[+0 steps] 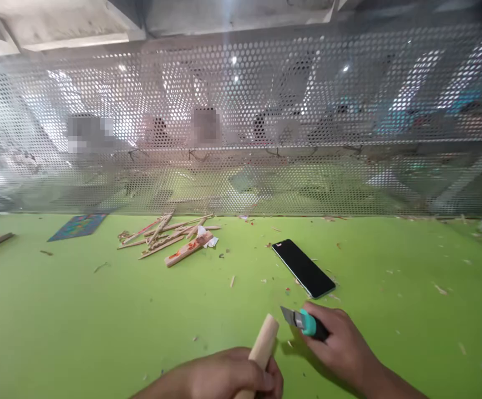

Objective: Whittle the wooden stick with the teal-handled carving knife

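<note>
The left hand [230, 372] and the right hand [344, 342] are both bare, right down to the fingers [319, 312], and the bits of left arm [163, 387] and right arm [392, 382] that show look bare and slim too.

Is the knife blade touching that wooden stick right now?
Apart: the head view shows a strip of green tabletop between the knife blade and the wooden stick's upper end.
</note>
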Demonstrator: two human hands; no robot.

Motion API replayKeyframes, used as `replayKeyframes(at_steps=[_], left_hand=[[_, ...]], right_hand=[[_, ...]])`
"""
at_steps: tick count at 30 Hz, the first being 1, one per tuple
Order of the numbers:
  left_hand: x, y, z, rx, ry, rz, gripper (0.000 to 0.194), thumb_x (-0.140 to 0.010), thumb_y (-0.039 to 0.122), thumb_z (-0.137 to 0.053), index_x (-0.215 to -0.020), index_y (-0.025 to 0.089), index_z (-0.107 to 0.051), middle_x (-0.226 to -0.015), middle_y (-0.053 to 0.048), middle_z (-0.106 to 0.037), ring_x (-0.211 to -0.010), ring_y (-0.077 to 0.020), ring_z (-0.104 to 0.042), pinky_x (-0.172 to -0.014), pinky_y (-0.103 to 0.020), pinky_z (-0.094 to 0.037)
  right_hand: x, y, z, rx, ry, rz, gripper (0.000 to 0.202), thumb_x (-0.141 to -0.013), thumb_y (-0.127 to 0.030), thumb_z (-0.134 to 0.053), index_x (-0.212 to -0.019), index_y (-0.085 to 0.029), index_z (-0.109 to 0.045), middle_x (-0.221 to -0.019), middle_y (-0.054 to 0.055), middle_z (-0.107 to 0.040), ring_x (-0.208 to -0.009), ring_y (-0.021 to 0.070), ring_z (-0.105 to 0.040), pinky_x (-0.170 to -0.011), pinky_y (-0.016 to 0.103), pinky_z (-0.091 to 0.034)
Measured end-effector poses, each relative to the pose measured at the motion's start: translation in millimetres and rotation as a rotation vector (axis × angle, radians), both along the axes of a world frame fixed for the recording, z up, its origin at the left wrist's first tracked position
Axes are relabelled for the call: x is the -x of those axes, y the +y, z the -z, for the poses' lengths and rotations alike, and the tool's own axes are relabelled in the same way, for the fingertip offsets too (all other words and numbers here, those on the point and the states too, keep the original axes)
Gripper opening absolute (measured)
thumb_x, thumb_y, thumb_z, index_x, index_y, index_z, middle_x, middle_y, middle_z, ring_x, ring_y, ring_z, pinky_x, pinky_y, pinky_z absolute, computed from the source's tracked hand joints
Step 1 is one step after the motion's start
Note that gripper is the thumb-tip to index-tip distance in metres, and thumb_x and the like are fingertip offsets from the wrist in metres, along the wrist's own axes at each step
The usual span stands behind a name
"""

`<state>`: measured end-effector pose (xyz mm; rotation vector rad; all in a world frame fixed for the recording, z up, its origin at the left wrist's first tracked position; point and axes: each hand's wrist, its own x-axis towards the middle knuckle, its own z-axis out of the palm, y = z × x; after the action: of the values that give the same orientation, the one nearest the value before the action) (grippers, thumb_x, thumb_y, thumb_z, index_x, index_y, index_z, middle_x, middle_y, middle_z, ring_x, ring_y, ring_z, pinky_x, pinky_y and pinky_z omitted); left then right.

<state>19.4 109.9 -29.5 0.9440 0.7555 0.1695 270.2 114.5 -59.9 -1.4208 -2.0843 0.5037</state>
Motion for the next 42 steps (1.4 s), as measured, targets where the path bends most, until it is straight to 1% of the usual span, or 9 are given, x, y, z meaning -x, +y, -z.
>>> replayKeyframes(at_steps=[3,8,13,18,24,28,31,35,42], left_hand=[[4,2,2.7,-0.008,-0.021,-0.046,0.030,-0.060,0.042,-0.065,-0.075,0.015,-0.064,-0.071,-0.003,-0.055,-0.064,-0.0140,-0.046,-0.065,-0.027,-0.035],[13,0,5.8,0.059,-0.112,-0.071,0.029,-0.061,0.037,-0.070,-0.077,0.015,-0.061,-0.067,0.000,-0.053,-0.060,-0.0120,-0.045,-0.057,-0.024,-0.031],[17,-3,10.7,0.161,-0.309,-0.063,0.022,-0.073,0.034,-0.069,-0.083,0.018,-0.057,-0.060,0.003,-0.051,-0.050,-0.0105,-0.046,-0.051,-0.022,-0.034],[18,1,8.0,0.198,-0.392,-0.026,0.017,-0.084,0.030,-0.067,-0.089,0.017,-0.056,-0.066,0.003,-0.052,-0.047,-0.0086,-0.050,-0.046,-0.019,-0.040],[14,6,-0.9,0.185,-0.324,-0.032,0.027,-0.086,0.030,-0.074,-0.102,0.017,-0.057,-0.069,0.004,-0.054,-0.051,-0.0075,-0.055,-0.049,-0.021,-0.054],[12,5,-2.1,0.113,-0.312,-0.066,0.029,-0.084,0.029,-0.079,-0.095,0.016,-0.056,-0.060,0.005,-0.055,-0.047,-0.0064,-0.053,-0.049,-0.020,-0.056],[10,1,-0.7,0.060,-0.309,-0.079,0.032,-0.084,0.032,-0.079,-0.087,0.018,-0.050,-0.051,0.006,-0.055,-0.043,-0.0063,-0.051,-0.046,-0.019,-0.054],[5,-6,-0.7,-0.027,-0.226,-0.167,0.043,-0.084,0.041,-0.080,-0.087,0.022,-0.042,-0.046,0.008,-0.054,-0.036,-0.0059,-0.047,-0.041,-0.019,-0.053],[-4,-17,-2.0,-0.091,-0.138,-0.358,0.048,-0.085,0.052,-0.077,-0.101,0.022,-0.044,-0.046,0.012,-0.047,-0.036,-0.0042,-0.040,-0.040,-0.018,-0.052]], right_hand=[[2,1,2.8,-0.007,-0.014,0.000,0.020,-0.084,-0.021,-0.053,-0.069,-0.023,-0.041,-0.056,-0.005,-0.048,-0.052,0.0131,-0.044,-0.053,0.025,-0.026],[10,4,-6.5,-0.006,0.024,-0.042,0.020,-0.080,-0.019,-0.053,-0.069,-0.023,-0.038,-0.058,-0.006,-0.045,-0.054,0.0126,-0.041,-0.054,0.026,-0.024],[18,7,-17.7,-0.025,0.080,-0.047,0.022,-0.082,-0.021,-0.053,-0.067,-0.023,-0.036,-0.057,-0.006,-0.042,-0.054,0.0120,-0.039,-0.054,0.025,-0.023],[20,12,-17.7,-0.030,0.074,-0.050,0.025,-0.080,-0.023,-0.056,-0.067,-0.023,-0.035,-0.058,-0.006,-0.044,-0.054,0.0119,-0.038,-0.053,0.025,-0.022],[23,15,-22.3,-0.036,0.015,-0.097,0.022,-0.077,-0.022,-0.062,-0.067,-0.023,-0.042,-0.060,-0.004,-0.050,-0.056,0.0133,-0.041,-0.055,0.026,-0.021],[25,18,-25.7,-0.046,-0.004,-0.074,0.022,-0.083,-0.026,-0.063,-0.071,-0.023,-0.045,-0.064,-0.003,-0.054,-0.058,0.0146,-0.046,-0.056,0.026,-0.023],[26,18,-29.0,-0.046,-0.014,-0.068,0.026,-0.091,-0.038,-0.063,-0.076,-0.023,-0.048,-0.065,-0.003,-0.056,-0.058,0.0152,-0.048,-0.056,0.026,-0.024],[27,15,-36.5,-0.041,-0.049,-0.112,0.035,-0.098,-0.054,-0.058,-0.083,-0.023,-0.051,-0.063,-0.004,-0.054,-0.055,0.0155,-0.049,-0.055,0.026,-0.026],[28,9,-41.4,-0.035,-0.153,-0.215,0.041,-0.106,-0.056,-0.041,-0.088,-0.021,-0.052,-0.075,0.000,-0.060,-0.061,0.0162,-0.053,-0.056,0.027,-0.027]])
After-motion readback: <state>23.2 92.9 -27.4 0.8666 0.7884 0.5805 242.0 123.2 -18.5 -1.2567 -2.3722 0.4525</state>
